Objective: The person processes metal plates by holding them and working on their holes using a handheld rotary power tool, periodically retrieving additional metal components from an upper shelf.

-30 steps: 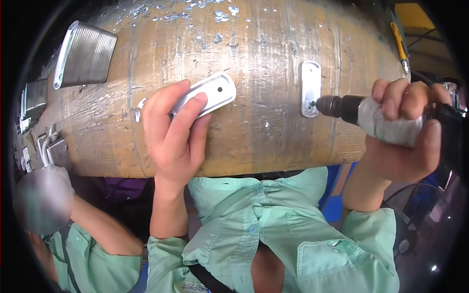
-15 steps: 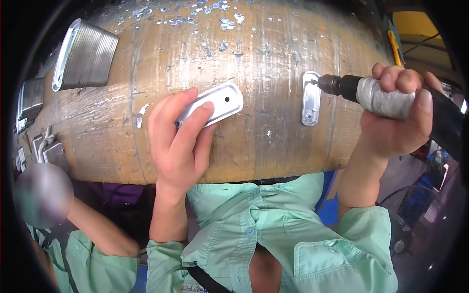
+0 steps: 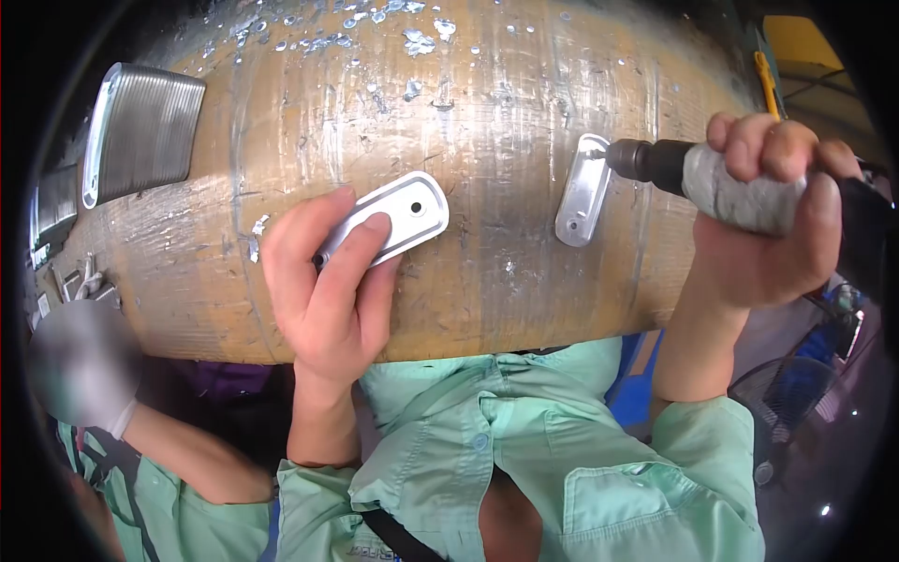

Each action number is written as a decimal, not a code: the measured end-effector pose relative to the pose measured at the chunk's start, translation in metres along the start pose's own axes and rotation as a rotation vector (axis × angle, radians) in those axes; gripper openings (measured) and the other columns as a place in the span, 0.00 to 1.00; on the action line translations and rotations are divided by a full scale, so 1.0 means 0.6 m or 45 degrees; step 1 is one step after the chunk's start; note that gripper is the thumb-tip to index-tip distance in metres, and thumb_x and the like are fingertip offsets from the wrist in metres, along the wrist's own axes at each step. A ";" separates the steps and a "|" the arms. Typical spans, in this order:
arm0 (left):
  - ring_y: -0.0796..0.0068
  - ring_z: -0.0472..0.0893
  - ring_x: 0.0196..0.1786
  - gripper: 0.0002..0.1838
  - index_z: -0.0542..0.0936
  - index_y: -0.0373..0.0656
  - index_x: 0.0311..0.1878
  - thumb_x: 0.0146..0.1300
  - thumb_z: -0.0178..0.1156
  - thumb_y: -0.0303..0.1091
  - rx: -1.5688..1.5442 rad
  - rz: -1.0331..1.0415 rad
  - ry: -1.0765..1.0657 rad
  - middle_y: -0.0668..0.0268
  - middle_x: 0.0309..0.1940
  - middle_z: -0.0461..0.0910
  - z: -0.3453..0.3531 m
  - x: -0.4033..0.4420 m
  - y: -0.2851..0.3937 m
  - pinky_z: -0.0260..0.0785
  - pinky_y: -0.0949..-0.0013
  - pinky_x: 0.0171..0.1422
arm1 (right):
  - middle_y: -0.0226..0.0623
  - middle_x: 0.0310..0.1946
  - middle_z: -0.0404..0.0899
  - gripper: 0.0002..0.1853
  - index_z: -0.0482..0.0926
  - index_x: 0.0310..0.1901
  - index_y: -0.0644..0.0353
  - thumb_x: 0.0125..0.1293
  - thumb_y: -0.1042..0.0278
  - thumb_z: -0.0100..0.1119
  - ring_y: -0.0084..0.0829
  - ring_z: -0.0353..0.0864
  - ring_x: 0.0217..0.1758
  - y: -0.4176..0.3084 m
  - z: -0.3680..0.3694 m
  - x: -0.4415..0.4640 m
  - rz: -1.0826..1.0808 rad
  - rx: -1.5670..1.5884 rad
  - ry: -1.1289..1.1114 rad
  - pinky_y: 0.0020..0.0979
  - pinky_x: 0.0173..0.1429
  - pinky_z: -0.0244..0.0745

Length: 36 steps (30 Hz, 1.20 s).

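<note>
One worktop, brown, glossy, scratched and streaked, with silvery flakes scattered over its far part. One stack of metal plates, far left. One metal plate, holed, left of the middle; left hand closed on its near end, fingers bent. One second plate, lying slanted on the right side. One drill, its white-wrapped grip inside the curled fingers of the right hand; tip at the second plate's far end, contact cannot be told. Near left: one co-worker's green sleeve, one blurred hand. Right of the room: one dark fan; farther off, one yellow-handled tool
</note>
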<state>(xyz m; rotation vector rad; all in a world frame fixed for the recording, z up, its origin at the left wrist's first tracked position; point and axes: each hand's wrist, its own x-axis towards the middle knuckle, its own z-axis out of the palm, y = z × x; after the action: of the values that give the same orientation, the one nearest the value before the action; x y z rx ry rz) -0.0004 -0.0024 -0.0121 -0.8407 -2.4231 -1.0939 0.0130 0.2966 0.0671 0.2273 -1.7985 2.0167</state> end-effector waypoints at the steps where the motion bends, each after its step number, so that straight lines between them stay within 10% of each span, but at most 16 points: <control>1: 0.53 0.76 0.52 0.20 0.84 0.38 0.47 0.47 0.71 0.22 -0.001 0.003 0.006 0.53 0.52 0.79 0.001 0.000 0.001 0.70 0.58 0.55 | 0.28 0.37 0.75 0.15 0.75 0.54 0.46 0.69 0.60 0.47 0.31 0.69 0.39 0.004 0.003 0.002 -0.031 -0.010 0.001 0.44 0.54 0.63; 14: 0.48 0.75 0.58 0.24 0.79 0.41 0.54 0.50 0.68 0.26 0.258 0.196 0.266 0.49 0.57 0.75 -0.016 -0.011 0.036 0.66 0.51 0.63 | 0.39 0.32 0.75 0.22 0.66 0.60 0.62 0.66 0.68 0.55 0.34 0.75 0.34 -0.062 -0.038 -0.066 -0.205 -0.051 0.408 0.44 0.45 0.74; 26: 0.50 0.76 0.50 0.16 0.79 0.38 0.43 0.50 0.68 0.27 0.211 0.068 -0.311 0.50 0.50 0.76 0.181 0.060 0.175 0.71 0.53 0.51 | 0.39 0.33 0.75 0.26 0.64 0.62 0.61 0.64 0.70 0.60 0.35 0.76 0.32 -0.046 -0.057 -0.133 -0.375 -0.119 0.356 0.43 0.42 0.76; 36: 0.54 0.77 0.50 0.16 0.81 0.41 0.42 0.47 0.65 0.18 -0.008 0.065 -0.432 0.55 0.48 0.77 -0.016 0.048 0.156 0.70 0.59 0.53 | 0.40 0.33 0.75 0.25 0.67 0.60 0.60 0.62 0.68 0.62 0.36 0.77 0.33 -0.045 -0.061 -0.150 -0.407 -0.138 0.312 0.46 0.45 0.77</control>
<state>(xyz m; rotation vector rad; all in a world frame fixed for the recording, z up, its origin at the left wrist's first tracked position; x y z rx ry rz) 0.0386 0.0500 0.0610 -1.1656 -2.6510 -1.0089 0.1109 0.3159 0.0508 0.2095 -1.5986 1.6442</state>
